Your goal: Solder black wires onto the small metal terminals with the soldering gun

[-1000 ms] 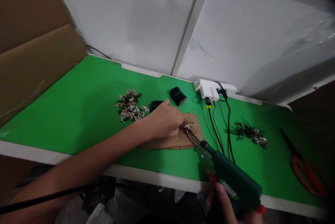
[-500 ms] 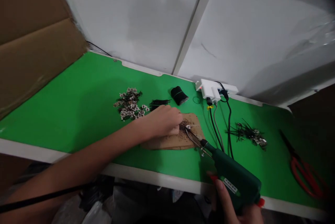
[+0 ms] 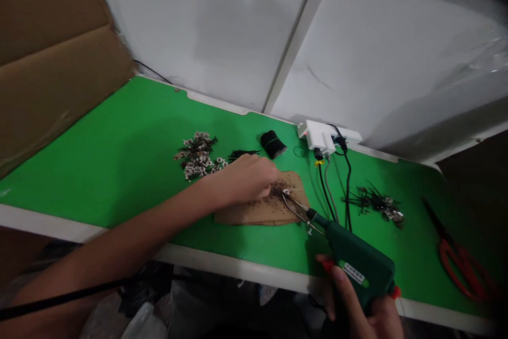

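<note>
My right hand (image 3: 367, 310) is wrapped round the handle of a dark green soldering gun (image 3: 359, 259) with a red trigger. Its metal tip and thin feed tube point left, at a small white-and-metal piece (image 3: 286, 191) over a scorched cardboard pad (image 3: 254, 216). My left hand (image 3: 260, 176) is closed just left of that piece, fingers pinched together above the pad. What they pinch is hidden behind the knuckles. Behind this hand lie cut black wires (image 3: 243, 154) and a heap of small whitish metal parts (image 3: 197, 151).
A banded black bundle (image 3: 273, 144) lies near the back edge, beside a white power strip (image 3: 317, 135) with plugs. Cords (image 3: 348, 191) run forward from it. Right of them are wired pieces (image 3: 379, 202) and red-handled scissors (image 3: 460, 265). A cardboard sheet (image 3: 59, 80) stands at left.
My left hand has shifted slightly upward, showing more of the scorched pad below it. The soldering gun stays almost in place, its tip still at the small piece.
</note>
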{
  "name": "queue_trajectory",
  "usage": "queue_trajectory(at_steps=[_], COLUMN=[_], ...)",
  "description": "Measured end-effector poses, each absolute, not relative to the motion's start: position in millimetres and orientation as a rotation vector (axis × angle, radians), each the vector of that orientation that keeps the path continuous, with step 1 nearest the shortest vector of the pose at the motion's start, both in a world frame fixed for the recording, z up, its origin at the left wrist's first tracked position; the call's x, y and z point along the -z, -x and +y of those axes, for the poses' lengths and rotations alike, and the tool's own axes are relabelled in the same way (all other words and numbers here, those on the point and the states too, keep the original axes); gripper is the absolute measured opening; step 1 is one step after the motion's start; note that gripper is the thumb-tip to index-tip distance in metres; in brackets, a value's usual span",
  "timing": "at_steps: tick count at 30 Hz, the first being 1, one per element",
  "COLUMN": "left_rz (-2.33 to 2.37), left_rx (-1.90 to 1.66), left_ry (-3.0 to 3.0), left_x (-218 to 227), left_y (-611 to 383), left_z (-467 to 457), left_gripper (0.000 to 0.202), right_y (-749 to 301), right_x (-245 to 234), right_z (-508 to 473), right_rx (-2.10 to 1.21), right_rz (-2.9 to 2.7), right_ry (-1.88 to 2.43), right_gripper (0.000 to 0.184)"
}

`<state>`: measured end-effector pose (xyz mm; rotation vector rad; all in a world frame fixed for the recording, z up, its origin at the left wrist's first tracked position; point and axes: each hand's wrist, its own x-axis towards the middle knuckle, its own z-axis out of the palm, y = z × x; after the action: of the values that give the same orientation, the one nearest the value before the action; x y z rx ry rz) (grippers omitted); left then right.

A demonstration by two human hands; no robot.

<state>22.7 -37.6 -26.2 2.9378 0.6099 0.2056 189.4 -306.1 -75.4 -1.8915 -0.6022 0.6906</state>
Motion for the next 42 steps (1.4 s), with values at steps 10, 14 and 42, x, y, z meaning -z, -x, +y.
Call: queue_trajectory(at_steps=[10, 14, 42], left_rz=[0.579, 0.507, 0.484], left_rx=[-0.142, -0.208, -0.177], left_ry=[-2.869, -2.824, -2.789], left_x=[19.8, 25.6, 34.7], left_y=[-24.2, -24.1, -29.5], left_z=[-41.3, -38.8, -42.0], left_gripper=[0.013, 0.016, 0.019], right_y=[-205.1, -206.5, -198.9], right_x=[86.9, 88.0, 65.5], right_z=[-311.6, -308.5, -284.8], right_rx=[-0.763, -0.782, -0.616], right_rz=[-0.614, -0.610, -0.626], right_ry=[1.775, 1.688, 1.788], right_gripper=[0.072, 0.064, 0.071])
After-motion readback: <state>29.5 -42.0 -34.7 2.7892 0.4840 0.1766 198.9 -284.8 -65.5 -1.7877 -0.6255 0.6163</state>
